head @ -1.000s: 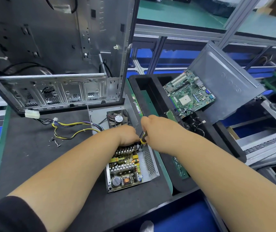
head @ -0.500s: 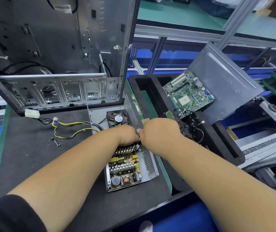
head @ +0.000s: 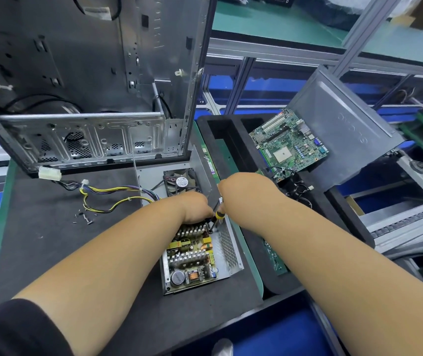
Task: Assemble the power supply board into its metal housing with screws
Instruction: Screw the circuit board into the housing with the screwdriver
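The power supply board (head: pixel 192 258), with heat sinks, coils and a capacitor, lies inside its open metal housing (head: pixel 228 255) on the dark mat. A black fan (head: pixel 180 182) sits at the housing's far end. My right hand (head: pixel 243 194) grips a screwdriver (head: pixel 216 217) with a yellow and black handle, its tip down at the board's far right part. My left hand (head: pixel 195 208) rests on the board next to the tip; its fingers are hidden. A few loose screws (head: pixel 84 218) lie on the mat to the left.
An open computer case (head: pixel 89 98) stands at the back left, with a yellow and black cable bundle (head: pixel 112 199) running to the housing. A black foam tray (head: pixel 231 150) on the right carries a green motherboard (head: pixel 288 145) and a grey cover panel (head: pixel 346 129).
My right hand has shifted slightly right and up from the left hand, so the screwdriver's yellow handle shows between them again. The left hand stays in place.
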{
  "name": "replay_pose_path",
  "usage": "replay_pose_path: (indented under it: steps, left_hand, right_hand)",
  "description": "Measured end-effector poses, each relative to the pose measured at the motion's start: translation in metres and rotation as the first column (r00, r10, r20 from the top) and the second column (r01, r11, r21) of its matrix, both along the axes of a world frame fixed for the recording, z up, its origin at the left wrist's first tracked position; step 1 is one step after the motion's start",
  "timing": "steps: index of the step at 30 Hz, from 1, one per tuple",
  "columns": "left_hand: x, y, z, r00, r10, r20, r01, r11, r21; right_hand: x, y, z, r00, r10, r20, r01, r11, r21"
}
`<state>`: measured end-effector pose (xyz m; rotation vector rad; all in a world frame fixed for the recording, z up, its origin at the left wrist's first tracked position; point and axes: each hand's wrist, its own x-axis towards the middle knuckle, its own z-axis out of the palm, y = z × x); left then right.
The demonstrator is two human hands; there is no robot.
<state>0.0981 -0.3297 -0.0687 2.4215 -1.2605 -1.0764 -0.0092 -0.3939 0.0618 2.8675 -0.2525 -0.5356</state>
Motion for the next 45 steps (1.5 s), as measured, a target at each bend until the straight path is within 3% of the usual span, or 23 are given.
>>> replay_pose_path:
  steps: [10,19,26,35,41,45]
  left_hand:
    - [-0.001,0.0,0.001,1.0,0.002,0.001,-0.002,1.0,0.016]
    - [-0.001,-0.002,0.001,0.999,-0.022,0.026,0.021,1.0,0.019]
    - [0.0,-0.001,0.0,1.0,0.007,-0.001,-0.007,1.0,0.002]
    - [-0.001,-0.001,0.001,1.0,0.011,-0.02,-0.011,1.0,0.0]
    - [0.001,-0.001,0.0,1.0,-0.001,-0.017,0.001,1.0,0.01]
    - [0.002,-0.002,-0.002,1.0,-0.005,0.003,0.005,1.0,0.015]
  right_hand:
    - [0.002,0.001,-0.017,0.959,-0.274,0.072,0.279,0.957,-0.076]
    - [-0.022,-0.003,-0.009,0.997,0.0,0.072,-0.005,0.997,0.081]
    - [-0.015,-0.002,-0.01,0.997,0.003,0.073,-0.006,0.999,0.038]
    - [-0.004,0.005,-0.024,0.992,-0.118,0.05,0.122,0.988,-0.092]
    - [-0.014,0.0,-0.022,0.988,0.002,0.155,0.009,0.997,-0.074]
    - [-0.023,-0.005,-0.02,0.993,0.063,0.1,-0.059,0.997,-0.039]
